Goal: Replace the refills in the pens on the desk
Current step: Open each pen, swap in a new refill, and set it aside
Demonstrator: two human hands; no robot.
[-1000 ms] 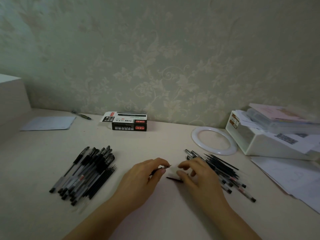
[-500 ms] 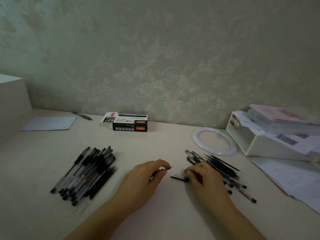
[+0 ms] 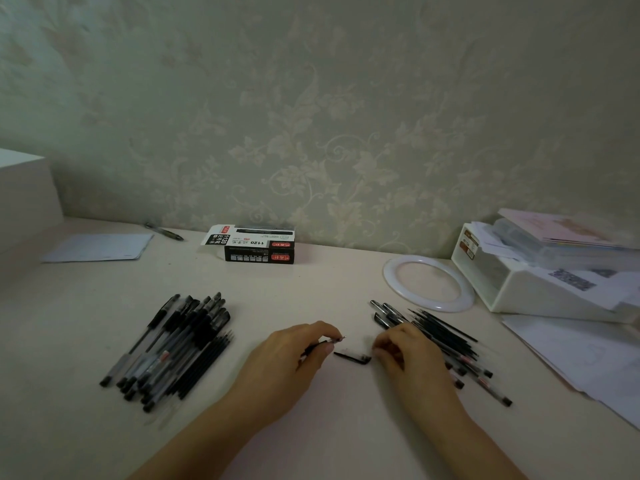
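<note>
My left hand (image 3: 294, 358) pinches a pen (image 3: 330, 341), its metal tip pointing right. My right hand (image 3: 405, 351), fingers curled, touches the end of a black refill (image 3: 351, 357) lying on the tabletop (image 3: 311, 296) between my hands. Pen piles lie left (image 3: 173, 344) and right (image 3: 446, 341).

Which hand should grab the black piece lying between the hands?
Right. The right hand has its fingertips beside the black piece, and seems free. The left hand already pinches a pen.
</note>
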